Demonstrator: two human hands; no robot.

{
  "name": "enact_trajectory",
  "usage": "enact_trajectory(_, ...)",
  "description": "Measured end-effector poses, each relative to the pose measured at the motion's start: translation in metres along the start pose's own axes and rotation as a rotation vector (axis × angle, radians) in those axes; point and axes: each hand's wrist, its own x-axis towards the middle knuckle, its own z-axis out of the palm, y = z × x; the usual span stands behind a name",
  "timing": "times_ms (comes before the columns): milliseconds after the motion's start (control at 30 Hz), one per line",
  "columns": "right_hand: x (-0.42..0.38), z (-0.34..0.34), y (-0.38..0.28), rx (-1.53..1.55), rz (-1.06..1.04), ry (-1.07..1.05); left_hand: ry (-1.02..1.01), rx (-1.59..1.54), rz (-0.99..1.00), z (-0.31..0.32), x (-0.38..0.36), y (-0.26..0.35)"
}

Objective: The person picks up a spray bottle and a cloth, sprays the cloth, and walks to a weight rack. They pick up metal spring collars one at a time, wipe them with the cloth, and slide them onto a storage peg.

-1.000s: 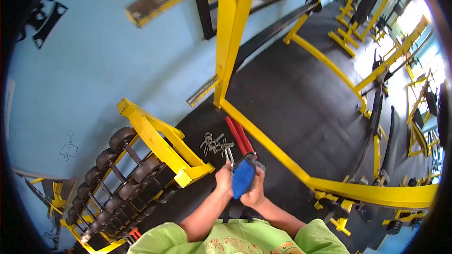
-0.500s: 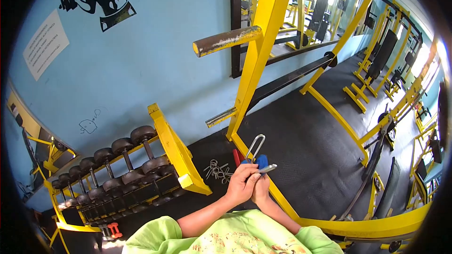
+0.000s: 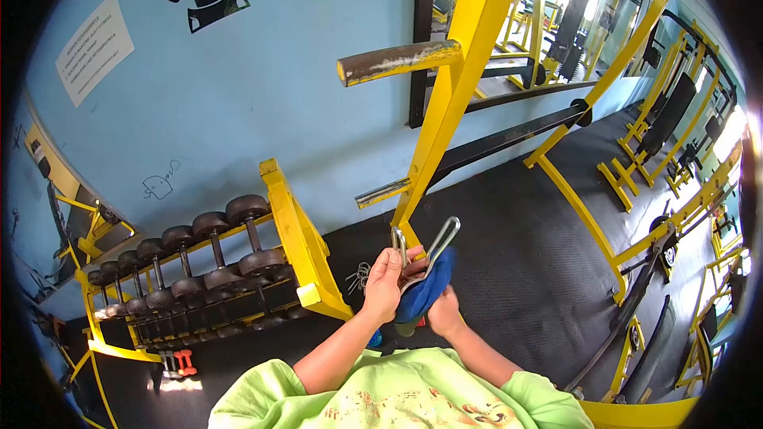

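Note:
A blue cloth [image 3: 430, 289] is bunched between my two hands in front of the green shirt. My left hand [image 3: 385, 290] has its fingers closed around a metal loop [image 3: 399, 245] at the cloth's left side. A longer metal loop [image 3: 445, 237] sticks up from behind the cloth's top edge. My right hand [image 3: 446, 314] is at the cloth's lower right, its fingers mostly hidden behind the fabric. Several wire clips [image 3: 360, 276] lie on the black floor to the left of my left hand.
A yellow rack [image 3: 306, 250] of dark dumbbells [image 3: 213, 226] stands at the left by the blue wall. A yellow upright [image 3: 457, 83] with a thick peg [image 3: 397, 62] rises ahead. Small red dumbbells [image 3: 185, 362] sit on the floor. More gym machines fill the right.
My hands have moved apart and the blue cloth now shows much more between them. The metal loops stand more upright. The camera view has shifted slightly.

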Motion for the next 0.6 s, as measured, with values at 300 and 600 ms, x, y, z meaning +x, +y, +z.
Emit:
enact_trajectory(300, -0.011, 0.033, -0.019, -0.147, -0.469, 0.007, 0.003, 0.366, 0.164, 0.002, 0.006, -0.004)
enact_trajectory(600, 0.001, 0.013, -0.031, -0.792, -0.670, 0.141, -0.135, 0.384, 0.350, 0.002, 0.000, -0.019)
